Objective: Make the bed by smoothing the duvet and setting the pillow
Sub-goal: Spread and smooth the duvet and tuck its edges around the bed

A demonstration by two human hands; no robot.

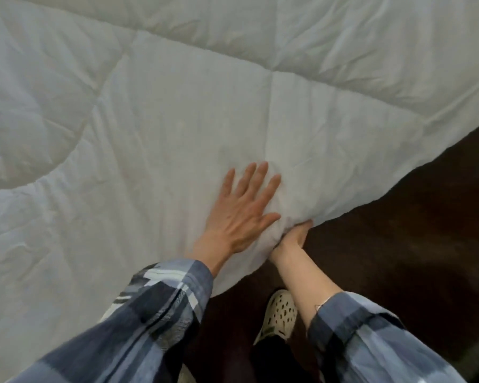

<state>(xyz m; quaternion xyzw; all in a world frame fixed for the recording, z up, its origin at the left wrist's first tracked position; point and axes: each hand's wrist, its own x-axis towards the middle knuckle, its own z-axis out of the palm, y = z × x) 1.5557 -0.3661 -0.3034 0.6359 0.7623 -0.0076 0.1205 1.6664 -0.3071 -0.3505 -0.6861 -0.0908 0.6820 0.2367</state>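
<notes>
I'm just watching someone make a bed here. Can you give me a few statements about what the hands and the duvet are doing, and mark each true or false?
1. The left hand lies flat, fingers spread, on the white duvet. True.
2. The right hand holds a pillow. False: it grips the duvet's edge; no pillow is in view.
3. The duvet is perfectly smooth. False: creases show.
4. A pale perforated shoe stands on the dark floor. True.

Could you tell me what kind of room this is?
Probably a bedroom. A white quilted duvet fills most of the view, spread as on a bed, its edge hanging over a dark floor. The left hand presses flat on it while the right hand grips its edge. No pillow shows.
</notes>
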